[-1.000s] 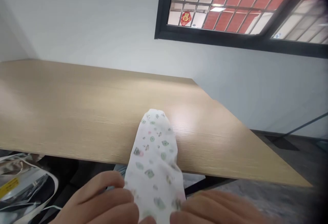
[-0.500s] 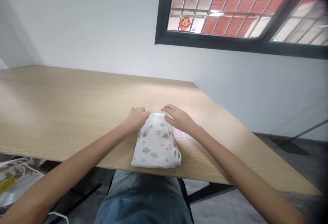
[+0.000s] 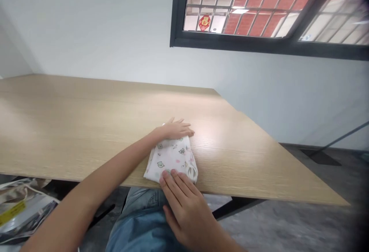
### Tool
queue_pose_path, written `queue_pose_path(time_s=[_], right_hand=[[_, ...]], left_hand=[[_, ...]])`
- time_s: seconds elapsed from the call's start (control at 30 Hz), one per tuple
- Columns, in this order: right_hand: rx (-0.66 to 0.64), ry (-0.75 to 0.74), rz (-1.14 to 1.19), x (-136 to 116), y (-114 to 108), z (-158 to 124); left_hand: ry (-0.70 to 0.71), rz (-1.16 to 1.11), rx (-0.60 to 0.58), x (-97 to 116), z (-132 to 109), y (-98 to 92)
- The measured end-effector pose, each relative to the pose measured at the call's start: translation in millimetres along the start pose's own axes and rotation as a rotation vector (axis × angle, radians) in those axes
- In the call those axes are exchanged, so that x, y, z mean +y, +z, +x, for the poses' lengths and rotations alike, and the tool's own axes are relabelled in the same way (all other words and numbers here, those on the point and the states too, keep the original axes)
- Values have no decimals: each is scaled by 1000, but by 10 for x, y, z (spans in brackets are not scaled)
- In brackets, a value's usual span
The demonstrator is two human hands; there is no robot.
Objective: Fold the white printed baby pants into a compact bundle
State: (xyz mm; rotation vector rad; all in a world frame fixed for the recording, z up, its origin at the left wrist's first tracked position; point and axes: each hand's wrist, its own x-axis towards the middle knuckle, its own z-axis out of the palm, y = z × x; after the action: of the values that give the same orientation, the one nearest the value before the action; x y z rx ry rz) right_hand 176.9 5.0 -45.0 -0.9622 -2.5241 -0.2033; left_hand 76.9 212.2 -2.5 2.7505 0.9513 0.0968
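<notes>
Head view looked down across a pale wood tabletop (image 3: 86, 121) set below a barred window (image 3: 245, 10) in a white wall (image 3: 86, 33). Below the tabletop's near edge, at lower left, lay a crinkled foil bag (image 3: 23, 206) with a yellow label, and the person's denim-clad lap (image 3: 138, 213) showed at the bottom of the view. Right at that edge sat a white printed cotton garment (image 3: 170, 159), already folded into a compact, roughly rectangular bundle with small animal faces on top. No sleeve or flap lay spread out; only a ribbed loop (image 3: 191, 173) of fabric stood out at the near right corner, not yet tucked in. The left hand (image 3: 173, 131) lay across the far edge, its fingers (image 3: 184, 130) flat, close together and resting on the wood. The right hand (image 3: 187, 209) pressed the near edge, its fingers (image 3: 175, 184) slightly spread on the cloth, gripping nothing.
</notes>
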Motion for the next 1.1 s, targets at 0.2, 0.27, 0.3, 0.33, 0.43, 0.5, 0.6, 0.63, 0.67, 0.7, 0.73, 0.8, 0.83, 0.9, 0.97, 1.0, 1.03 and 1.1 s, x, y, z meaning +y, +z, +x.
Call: queue_pose_path(time_s=[0.2, 0.27, 0.3, 0.33, 0.43, 0.5, 0.6, 0.63, 0.67, 0.7, 0.73, 0.8, 0.83, 0.9, 0.97, 1.0, 1.03, 1.1], right_hand=[[13, 7, 60, 39, -32, -10], [26, -6, 117, 79, -94, 35], [36, -18, 154, 111, -137, 66], [49, -32, 188, 155, -182, 103], [80, -52, 245, 365, -283, 230], [64, -34, 251, 545, -293, 313], [-31, 8, 284, 786, -255, 395], [-73, 11, 297, 842, -245, 401], [-121, -1, 310, 883, -242, 392], [-172, -23, 320, 908, -245, 368], [-216, -46, 324, 918, -253, 328], [-285, -80, 322, 897, -278, 210], [-301, -91, 319, 868, -291, 138], [-286, -86, 319, 781, -314, -14], [-242, -79, 332, 673, -338, -146], [-220, -81, 348, 620, -352, -194], [-200, -73, 371, 572, -367, -225], [-161, -14, 436, 509, -394, -227]], left_hand=[[-89, -30, 32, -115, 195, -96], [-67, -23, 78, -83, 50, -129], [-55, -20, 98, -58, -57, -142], [-48, -12, 121, -28, -182, -151], [-48, 27, 190, 85, -627, -146], [-46, 13, 179, 157, -924, -119], [-39, -97, 69, 214, -1275, -50], [-39, -127, 40, 218, -1362, -18], [-35, -147, 24, 218, -1435, 19], [-23, -158, 18, 217, -1499, 61], [-4, -162, 22, 218, -1556, 108], [38, -160, 62, 242, -1660, 209], [55, -156, 93, 268, -1709, 260], [75, -155, 154, 345, -1803, 349], [82, -184, 210, 440, -1885, 409], [84, -218, 241, 487, -1915, 426], [77, -265, 276, 528, -1933, 435], [14, -369, 358, 585, -1920, 428]])
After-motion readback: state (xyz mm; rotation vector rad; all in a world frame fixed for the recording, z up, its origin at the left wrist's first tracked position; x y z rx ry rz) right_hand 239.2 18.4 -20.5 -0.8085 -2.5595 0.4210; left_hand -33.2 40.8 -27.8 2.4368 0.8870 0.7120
